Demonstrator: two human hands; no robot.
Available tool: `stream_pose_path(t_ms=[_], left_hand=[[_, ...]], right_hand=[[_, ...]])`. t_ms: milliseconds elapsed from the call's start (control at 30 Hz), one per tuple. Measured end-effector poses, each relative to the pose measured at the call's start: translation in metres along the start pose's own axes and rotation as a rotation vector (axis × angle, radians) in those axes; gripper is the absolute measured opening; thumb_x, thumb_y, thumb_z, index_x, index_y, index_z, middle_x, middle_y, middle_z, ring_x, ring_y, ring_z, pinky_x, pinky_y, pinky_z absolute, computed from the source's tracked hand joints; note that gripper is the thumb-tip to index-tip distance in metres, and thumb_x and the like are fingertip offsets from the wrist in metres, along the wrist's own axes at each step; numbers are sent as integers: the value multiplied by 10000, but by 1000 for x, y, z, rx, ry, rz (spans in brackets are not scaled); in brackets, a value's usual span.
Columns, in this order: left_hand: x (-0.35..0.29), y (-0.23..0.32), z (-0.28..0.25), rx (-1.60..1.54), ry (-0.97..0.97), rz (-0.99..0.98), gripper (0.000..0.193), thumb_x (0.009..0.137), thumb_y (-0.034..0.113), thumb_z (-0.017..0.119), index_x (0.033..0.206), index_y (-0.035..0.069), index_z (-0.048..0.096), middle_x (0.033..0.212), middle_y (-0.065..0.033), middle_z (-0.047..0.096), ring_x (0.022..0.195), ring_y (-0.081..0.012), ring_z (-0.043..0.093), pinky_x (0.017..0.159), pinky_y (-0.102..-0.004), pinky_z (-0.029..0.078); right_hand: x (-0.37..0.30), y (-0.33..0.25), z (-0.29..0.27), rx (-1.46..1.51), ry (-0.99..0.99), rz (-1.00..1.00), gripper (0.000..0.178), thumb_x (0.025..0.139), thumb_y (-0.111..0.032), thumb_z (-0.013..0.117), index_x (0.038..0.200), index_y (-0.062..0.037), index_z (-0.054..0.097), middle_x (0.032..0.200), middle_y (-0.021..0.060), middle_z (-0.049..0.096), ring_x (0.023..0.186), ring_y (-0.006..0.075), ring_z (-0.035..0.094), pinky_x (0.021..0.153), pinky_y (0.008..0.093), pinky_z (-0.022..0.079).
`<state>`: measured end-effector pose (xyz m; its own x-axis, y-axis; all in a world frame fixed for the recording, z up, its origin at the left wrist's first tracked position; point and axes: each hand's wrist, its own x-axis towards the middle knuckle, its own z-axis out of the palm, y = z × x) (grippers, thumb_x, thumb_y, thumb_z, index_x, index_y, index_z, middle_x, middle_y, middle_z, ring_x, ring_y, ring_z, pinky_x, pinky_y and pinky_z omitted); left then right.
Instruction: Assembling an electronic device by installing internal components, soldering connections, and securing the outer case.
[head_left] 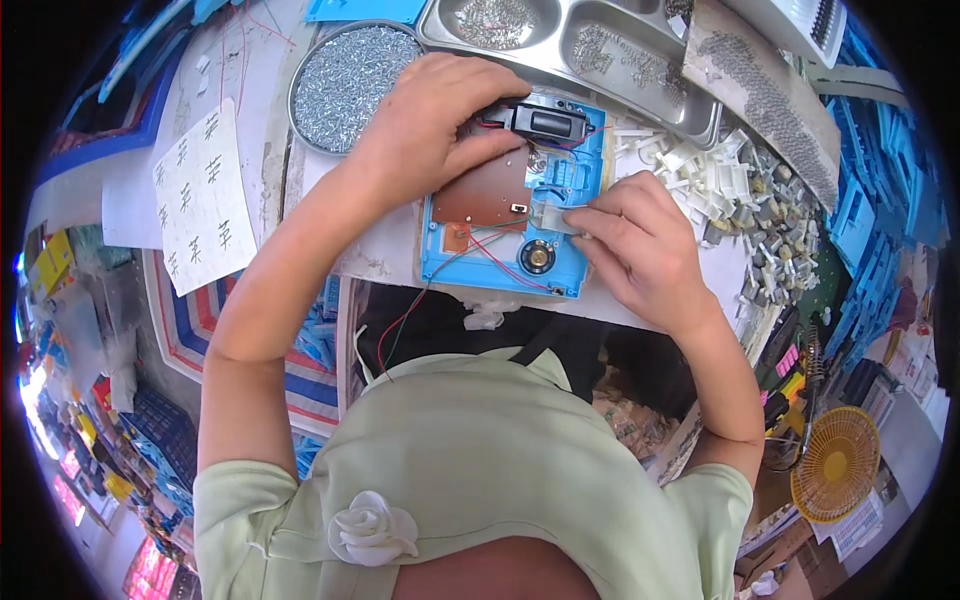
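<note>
1. Pinching a small clear piece (553, 218) between thumb and fingers, the right hand (645, 240) has it at the right side of the blue case (450, 269), on the counter (378, 240).
2. Left hand (432, 115) curls round the left end of the black box (550, 122), far side; firm grip or mere steadying, can't tell.
3. Light, even pressure should seat that piece best, I'd judge.
4. Mind those red wires (503, 259) left of the round speaker (538, 257): better not trapped.

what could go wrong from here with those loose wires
The red and green wires hanging past the table edge might snag on the shirt. The round dish of screws, close beside the left hand, could get knocked. The small translucent piece pinched by the right hand might slip.
</note>
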<state>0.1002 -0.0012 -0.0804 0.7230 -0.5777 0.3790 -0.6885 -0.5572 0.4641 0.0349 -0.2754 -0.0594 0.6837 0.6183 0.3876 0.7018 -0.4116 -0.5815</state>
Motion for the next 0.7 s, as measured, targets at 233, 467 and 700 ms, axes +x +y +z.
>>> stream_pose_path(t_ms=[233,467,700], left_hand=[[7,32,-10,1,74,-2,426,868,187,770,1266,83,661,1219,-116,693,1158,-354,636,1015,-454,508],[3,32,-10,43,70,-7,401,872,195,764,1247,89,670,1238,-115,683,1161,-348,633,991,-435,522],[0,26,-7,70,151,24,349,861,237,760,1181,118,684,1126,-65,697,1067,-293,665,898,-398,561]], right_hand=[[3,-9,-9,-79,-105,18,390,723,-10,768,1101,-95,720,879,65,609,824,276,576,691,382,509],[17,-20,-19,-269,-311,34,472,759,-39,718,1222,-129,701,945,66,629,901,275,599,740,388,530],[26,-22,-15,-385,-337,-21,425,812,-98,649,1233,-136,692,952,72,610,935,269,605,729,384,548]])
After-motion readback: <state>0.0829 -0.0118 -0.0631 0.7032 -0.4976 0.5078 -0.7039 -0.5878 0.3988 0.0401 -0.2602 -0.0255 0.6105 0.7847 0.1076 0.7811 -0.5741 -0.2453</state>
